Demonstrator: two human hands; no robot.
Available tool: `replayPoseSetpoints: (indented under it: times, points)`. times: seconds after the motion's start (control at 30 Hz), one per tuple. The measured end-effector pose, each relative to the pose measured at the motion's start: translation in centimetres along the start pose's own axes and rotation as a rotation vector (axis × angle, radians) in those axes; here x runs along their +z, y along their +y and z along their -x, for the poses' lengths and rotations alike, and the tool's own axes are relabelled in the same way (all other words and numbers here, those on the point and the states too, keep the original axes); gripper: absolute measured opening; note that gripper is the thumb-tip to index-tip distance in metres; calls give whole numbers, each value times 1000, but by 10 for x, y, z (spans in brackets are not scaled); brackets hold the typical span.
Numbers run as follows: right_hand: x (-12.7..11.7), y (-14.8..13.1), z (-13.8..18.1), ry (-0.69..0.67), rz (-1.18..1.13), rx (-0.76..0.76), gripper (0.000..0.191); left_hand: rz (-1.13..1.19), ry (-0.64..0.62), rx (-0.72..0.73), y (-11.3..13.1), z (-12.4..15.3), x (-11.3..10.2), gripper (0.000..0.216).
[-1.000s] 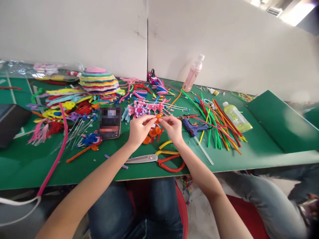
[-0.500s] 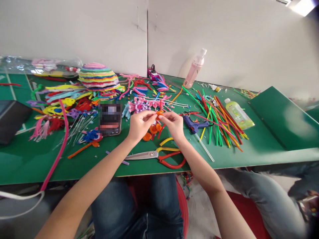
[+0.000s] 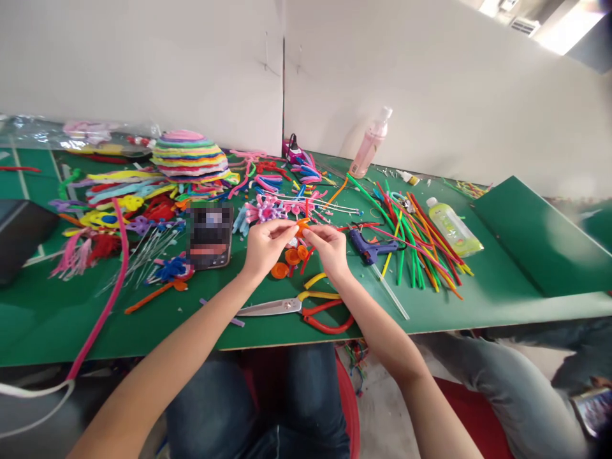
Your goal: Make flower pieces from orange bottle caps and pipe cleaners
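Note:
My left hand (image 3: 268, 247) and my right hand (image 3: 329, 247) meet above the table, both closed in a pinch. Between their fingertips is an orange pipe cleaner piece (image 3: 303, 225), partly hidden by the fingers. Just below it lie several orange coiled discs (image 3: 280, 270). Scissors (image 3: 282, 307) with red and yellow handles rest under my forearms, close to the table edge. Beyond my hands are pink and purple pipe cleaner flowers (image 3: 265, 209). To the right of my right hand lies a blue glue gun (image 3: 371, 247) with a clear glue stick.
On the green table (image 3: 157, 331), a phone (image 3: 209, 237) lies left of my hands. A striped hat-like piece (image 3: 191, 156) sits behind it. At right are loose pipe cleaners (image 3: 421, 239), a green bottle (image 3: 454, 228) and a pink bottle (image 3: 370, 143). Another person's leg (image 3: 507, 376) shows at right.
The camera view has tilted slightly, so the table sits a little lower. Both hands keep pinching the orange piece, whose shape between the fingertips looks slightly different.

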State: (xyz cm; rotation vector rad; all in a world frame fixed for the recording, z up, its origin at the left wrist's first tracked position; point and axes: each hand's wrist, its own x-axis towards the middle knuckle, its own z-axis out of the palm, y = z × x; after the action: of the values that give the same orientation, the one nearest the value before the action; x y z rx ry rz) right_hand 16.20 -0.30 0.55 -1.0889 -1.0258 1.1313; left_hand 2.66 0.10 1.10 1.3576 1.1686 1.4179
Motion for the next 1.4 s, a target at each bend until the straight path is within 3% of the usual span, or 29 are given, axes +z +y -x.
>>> replayPoseSetpoints:
  times: [0.37,0.77,0.9,1.1,1.4]
  points:
    - [-8,-8,-1,-45,218,-115,16,-41,-171,-67,4,-7,-10,25]
    - [-7,-2,-3,-57,256,-280,18,-68,-238,-95,4,-11,-14,24]
    - [-14,-1,-5,-153,384,-360,28,-115,-310,-84,5,-11,-18,28]
    - [-20,-3,-8,-273,579,-532,24,-194,-346,-99,11,-13,-22,34]
    - [-18,-1,-8,-260,521,-433,21,-216,-383,-58,13,-13,-25,28]
